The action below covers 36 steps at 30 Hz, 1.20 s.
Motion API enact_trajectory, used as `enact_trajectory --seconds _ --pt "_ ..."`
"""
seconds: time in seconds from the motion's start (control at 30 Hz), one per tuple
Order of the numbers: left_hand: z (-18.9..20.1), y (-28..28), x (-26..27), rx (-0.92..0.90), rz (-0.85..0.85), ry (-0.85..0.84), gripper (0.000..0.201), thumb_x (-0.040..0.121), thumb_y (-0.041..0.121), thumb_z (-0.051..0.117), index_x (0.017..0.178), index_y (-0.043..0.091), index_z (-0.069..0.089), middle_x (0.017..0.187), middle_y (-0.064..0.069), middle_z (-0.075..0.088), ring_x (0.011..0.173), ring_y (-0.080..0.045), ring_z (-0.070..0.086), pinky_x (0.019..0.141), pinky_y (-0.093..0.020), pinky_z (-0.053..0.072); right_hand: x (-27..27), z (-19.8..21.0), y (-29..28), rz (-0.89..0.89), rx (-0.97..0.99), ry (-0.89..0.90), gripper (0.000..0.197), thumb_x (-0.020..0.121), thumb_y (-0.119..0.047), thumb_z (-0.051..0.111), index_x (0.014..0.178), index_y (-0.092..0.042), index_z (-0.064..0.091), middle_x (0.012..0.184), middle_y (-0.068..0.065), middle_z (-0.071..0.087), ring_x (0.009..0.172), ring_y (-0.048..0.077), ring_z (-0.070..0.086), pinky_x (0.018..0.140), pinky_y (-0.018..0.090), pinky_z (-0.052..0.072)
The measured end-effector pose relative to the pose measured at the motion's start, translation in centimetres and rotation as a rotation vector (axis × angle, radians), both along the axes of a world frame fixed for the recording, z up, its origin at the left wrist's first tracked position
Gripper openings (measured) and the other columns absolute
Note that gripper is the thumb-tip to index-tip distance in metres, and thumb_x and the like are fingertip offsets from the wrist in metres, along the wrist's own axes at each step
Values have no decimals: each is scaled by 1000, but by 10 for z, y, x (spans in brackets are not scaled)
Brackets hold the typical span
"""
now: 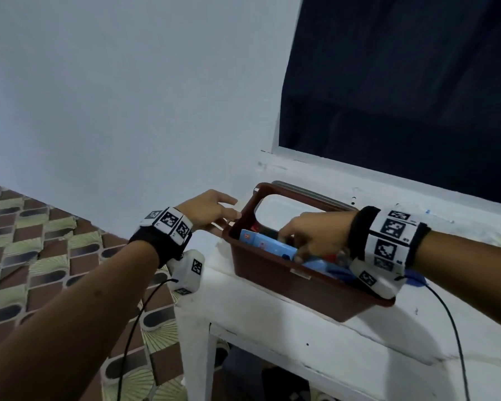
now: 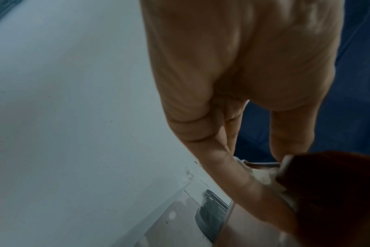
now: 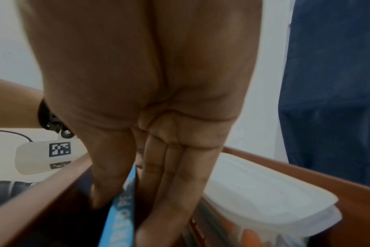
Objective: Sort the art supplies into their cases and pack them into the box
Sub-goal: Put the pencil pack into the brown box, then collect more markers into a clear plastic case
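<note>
A smooth brown plastic box (image 1: 287, 280) holds a glossy blue card pack (image 3: 121, 215) and a frosted plastic case (image 3: 264, 192).

The brown box (image 1: 287, 280) is crowded — a blue carton (image 3: 121, 210) held edgewise by the right hand (image 1: 313, 235) fills its near side, a lidded clear tub (image 3: 270, 198) the far side — leaving only a narrow slot between them, while the left hand (image 1: 209, 209) blocks the box's left end.

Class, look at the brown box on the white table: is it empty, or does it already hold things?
Not empty. The brown box holds a blue carton, pinched by the right hand, beside a lidded clear container.
</note>
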State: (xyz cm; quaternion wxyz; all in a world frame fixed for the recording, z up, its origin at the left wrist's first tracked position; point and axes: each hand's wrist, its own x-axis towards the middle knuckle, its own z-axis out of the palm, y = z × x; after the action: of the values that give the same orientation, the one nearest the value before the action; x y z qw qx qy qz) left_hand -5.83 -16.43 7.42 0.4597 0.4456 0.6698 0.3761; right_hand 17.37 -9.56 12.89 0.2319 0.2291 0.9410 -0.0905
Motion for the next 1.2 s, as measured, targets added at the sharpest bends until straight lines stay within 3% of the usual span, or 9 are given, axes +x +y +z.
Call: enact_trajectory --seconds 0.3,0.4,0.5,0.67,0.77,0.87,1.03,1.1,1.2 --pt "-4 -1 0 21 7 -43 49 89 12 67 134 9 49 95 -14 63 61 -15 65 57 -29 56 -13 -18 0 -6 -151 -98 45 79 3 43 111 -19 65 105 9 69 89 30 68 80 45 59" --pt "-4 -1 0 21 12 -47 48 89 13 67 133 10 49 95 -13 64 62 -16 64 59 -29 56 -9 -16 2 -96 -271 -99 43 84 9 38 107 -18 63 106 14 67 78 26 68 68 34 61" --pt "-6 0 -1 21 15 -64 49 88 12 67 133 10 49 97 -14 63 61 -16 64 58 -29 56 -7 -14 1 -119 -296 -85 50 82 12 33 112 -14 64 110 16 66 88 31 70 69 35 61" --pt "-5 1 3 24 32 -58 49 88 10 66 134 9 47 91 -13 62 57 -16 64 55 -29 55 -6 -13 -2 -129 -275 -46 53 80 13 35 114 -13 66 106 11 68 80 21 65 65 28 60" --pt "-1 2 6 13 24 32 48 89 12 63 134 9 46 82 -7 60 60 -17 64 58 -33 56 -4 -13 -3 -172 -302 -24 53 82 15 34 118 -9 65 105 10 68 78 16 65 63 23 58" --pt "8 6 9 -4 -28 216 52 88 14 61 137 9 44 83 -7 62 75 -18 65 62 -33 58 0 -16 -2 -222 -326 -25 53 86 15 32 123 -7 62 112 13 67 89 22 65 78 38 60" --pt "31 17 15 82 -65 647 48 86 24 67 131 10 56 124 -10 62 114 -24 58 99 -33 45 12 5 4 -272 -292 62 42 93 5 40 126 -11 60 98 4 70 80 16 67 74 32 59" --pt "42 24 23 157 -59 688 39 86 23 68 123 11 64 121 -7 64 114 -22 58 97 -29 43 24 20 9 -309 -296 154 34 95 0 48 124 -12 61 92 1 71 74 11 67 71 28 58" --pt "60 39 46 244 -92 685 20 86 21 67 104 14 72 103 -2 70 99 -18 61 86 -27 45 56 38 21 -391 -276 273 28 96 -8 55 122 -17 61 102 3 72 86 16 71 83 33 59"
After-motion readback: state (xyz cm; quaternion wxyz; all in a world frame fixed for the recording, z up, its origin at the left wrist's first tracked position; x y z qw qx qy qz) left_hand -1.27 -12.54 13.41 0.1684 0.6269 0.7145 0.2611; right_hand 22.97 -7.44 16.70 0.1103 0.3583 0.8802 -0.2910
